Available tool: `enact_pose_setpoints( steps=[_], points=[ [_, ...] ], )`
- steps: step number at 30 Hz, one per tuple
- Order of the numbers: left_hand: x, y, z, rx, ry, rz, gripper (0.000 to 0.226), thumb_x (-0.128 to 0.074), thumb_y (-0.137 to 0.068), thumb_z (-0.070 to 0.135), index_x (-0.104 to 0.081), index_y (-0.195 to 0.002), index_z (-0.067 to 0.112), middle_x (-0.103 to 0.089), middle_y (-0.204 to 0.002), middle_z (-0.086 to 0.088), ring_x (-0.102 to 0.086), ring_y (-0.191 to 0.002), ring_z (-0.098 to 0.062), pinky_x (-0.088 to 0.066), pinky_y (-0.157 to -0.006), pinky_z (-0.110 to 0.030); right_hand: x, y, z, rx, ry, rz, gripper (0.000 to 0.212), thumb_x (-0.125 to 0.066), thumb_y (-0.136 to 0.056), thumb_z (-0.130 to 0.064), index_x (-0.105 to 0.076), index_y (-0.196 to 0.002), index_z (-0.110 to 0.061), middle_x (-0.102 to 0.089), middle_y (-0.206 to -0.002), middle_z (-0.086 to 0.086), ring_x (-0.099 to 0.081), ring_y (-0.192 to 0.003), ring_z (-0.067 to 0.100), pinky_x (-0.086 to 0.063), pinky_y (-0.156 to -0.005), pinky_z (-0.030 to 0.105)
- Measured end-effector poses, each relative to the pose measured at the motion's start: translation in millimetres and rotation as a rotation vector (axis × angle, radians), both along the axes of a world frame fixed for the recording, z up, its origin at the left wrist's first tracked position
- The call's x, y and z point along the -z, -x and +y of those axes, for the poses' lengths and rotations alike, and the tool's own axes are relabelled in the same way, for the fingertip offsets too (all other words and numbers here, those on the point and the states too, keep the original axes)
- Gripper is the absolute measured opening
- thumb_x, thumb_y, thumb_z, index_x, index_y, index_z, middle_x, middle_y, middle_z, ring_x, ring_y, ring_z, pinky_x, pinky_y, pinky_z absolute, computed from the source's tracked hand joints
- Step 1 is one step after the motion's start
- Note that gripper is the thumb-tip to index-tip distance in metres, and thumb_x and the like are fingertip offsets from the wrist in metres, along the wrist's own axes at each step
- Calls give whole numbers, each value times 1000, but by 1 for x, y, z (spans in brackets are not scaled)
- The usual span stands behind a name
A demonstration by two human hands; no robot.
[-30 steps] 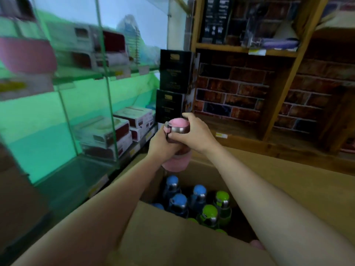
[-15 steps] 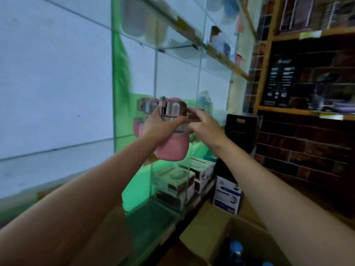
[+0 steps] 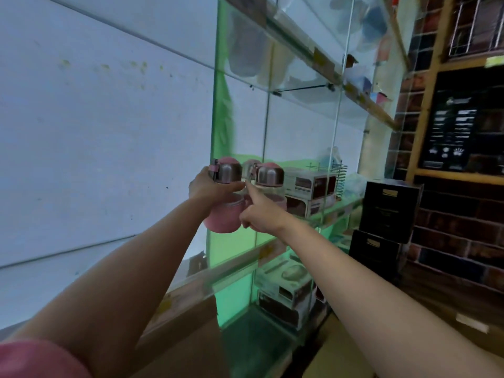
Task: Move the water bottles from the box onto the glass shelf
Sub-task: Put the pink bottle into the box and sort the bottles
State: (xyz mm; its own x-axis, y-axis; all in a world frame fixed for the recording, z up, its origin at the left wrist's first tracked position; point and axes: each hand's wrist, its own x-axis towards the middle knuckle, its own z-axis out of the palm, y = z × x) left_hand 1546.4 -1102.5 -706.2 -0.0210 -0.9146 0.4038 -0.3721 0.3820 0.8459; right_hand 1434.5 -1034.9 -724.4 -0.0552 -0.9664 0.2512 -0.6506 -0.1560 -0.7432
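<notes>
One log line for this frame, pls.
left hand: grips pink bottle | right hand: index finger touches it | at glass shelf

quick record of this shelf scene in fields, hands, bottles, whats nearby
left hand: left hand grips the held pink bottle round its neck, at the glass shelf edge
right hand: right hand holds nothing, index finger extended toward the second pink bottle
second pink bottle: upright on the shelf, right of the held one
shelf neighbours: boxed goods, wire rack
right of shelving: stacked black boxes
source box: out of view
task state: held bottle not yet released
</notes>
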Motion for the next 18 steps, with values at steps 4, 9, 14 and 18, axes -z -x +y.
enact_pose_setpoints(
  steps=[4,9,14,18],
  points=[
    [0,10,-19,7,-41,2,64,-80,-66,40,-54,-118,13,-64,-114,-7,-59,-107,-26,-43,-83,-30,-3,-2,-4,-41,-62,16,91,-52,-72,2,-11,-149,-25,-51,-101,5,-50,-86,18,-41,-67,24],
    [-4,16,-24,-10,-71,-8,79,-81,-68,36,-37,-126,6,-50,-128,-16,-49,-120,-34,-43,-95,-39,3,0,-7,-36,-97,28,101,-57,-64,-9,-8,-149,-30,-50,-114,6,-50,-101,24,-47,-83,32],
    [-11,21,-4,-220,31,-148,101,-81,-63,48,-24,-136,7,-26,-139,-21,-26,-132,-38,-32,-104,-48,7,10,-1,-1,-62,30,106,-61,-46,-30,-21,-144,-30,-53,-127,3,-55,-114,22,-49,-93,44],
    [-24,37,22,-228,206,-109,83,-76,-68,44,-33,-129,8,-25,-137,-16,-25,-130,-35,-29,-103,-46,-9,21,27,26,-3,-7,69,-54,-81,0,-29,-142,-20,-55,-105,6,-54,-97,20,-46,-74,27]
  ],
)
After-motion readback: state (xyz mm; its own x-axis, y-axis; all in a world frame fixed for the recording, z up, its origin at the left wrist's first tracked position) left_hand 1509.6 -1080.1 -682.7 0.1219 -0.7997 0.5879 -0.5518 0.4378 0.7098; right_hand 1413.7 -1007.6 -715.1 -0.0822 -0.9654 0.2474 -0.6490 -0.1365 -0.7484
